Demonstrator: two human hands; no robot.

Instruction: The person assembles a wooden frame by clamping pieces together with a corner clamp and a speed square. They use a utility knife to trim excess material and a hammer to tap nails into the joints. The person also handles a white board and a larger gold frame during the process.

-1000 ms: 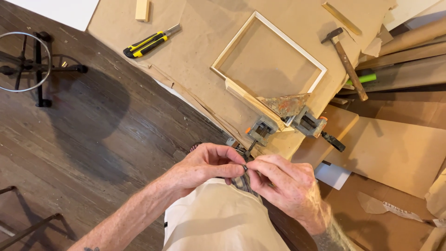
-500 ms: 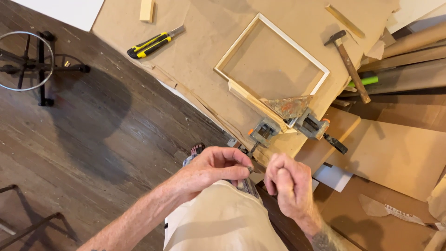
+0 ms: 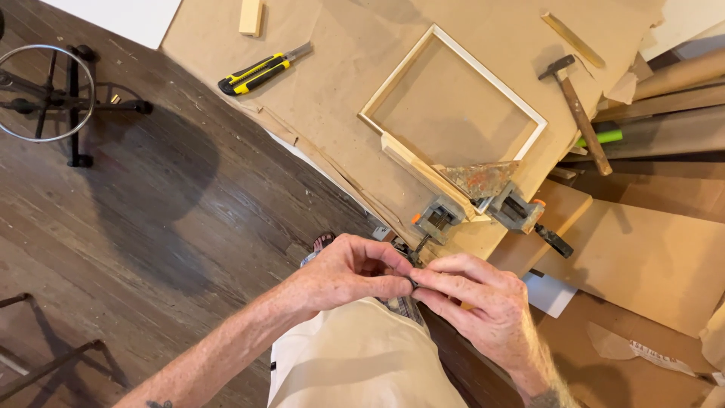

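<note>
While both hands meet just below the desk edge, the left hand (image 3: 355,272) and right hand (image 3: 476,302) pinch a small dark part (image 3: 411,281) between fingertips, too small to identify. Just above, a corner clamp (image 3: 476,208) already grips one corner of the pale wooden frame (image 3: 453,98). A hammer (image 3: 578,113) and utility knife (image 3: 260,72) lie untouched.
</note>
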